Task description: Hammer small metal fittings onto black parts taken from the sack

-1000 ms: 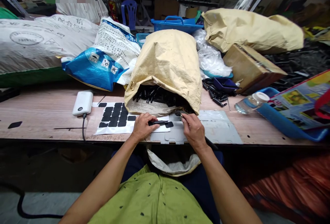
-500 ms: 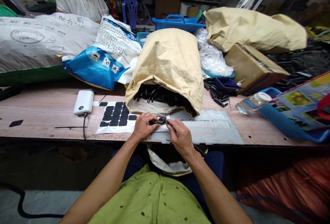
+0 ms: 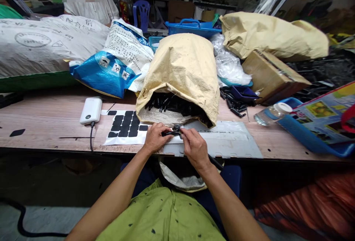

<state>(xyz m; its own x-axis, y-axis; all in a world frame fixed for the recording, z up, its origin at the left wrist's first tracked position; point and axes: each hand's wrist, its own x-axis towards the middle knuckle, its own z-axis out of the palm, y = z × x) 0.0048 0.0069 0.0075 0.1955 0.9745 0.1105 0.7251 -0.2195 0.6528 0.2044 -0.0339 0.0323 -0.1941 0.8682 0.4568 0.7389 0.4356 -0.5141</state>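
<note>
My left hand grips a thin black plastic piece at the table's near edge. My right hand pinches a small round black part right at the end of that piece, so the two hands meet. Just behind them a tan woven sack lies on its side with its mouth toward me, full of black plastic pieces. To the left lies a white sheet of black adhesive pads. A grey flat sheet sits under and to the right of my hands.
A white power bank with a cable lies at left. Printed sacks, a blue crate, a cardboard box, a plastic bottle and a blue tray crowd the back and right. Another person sits far left behind the sacks.
My right hand moved left from the sack's mouth with a small round part and now meets the left hand at the black piece.
</note>
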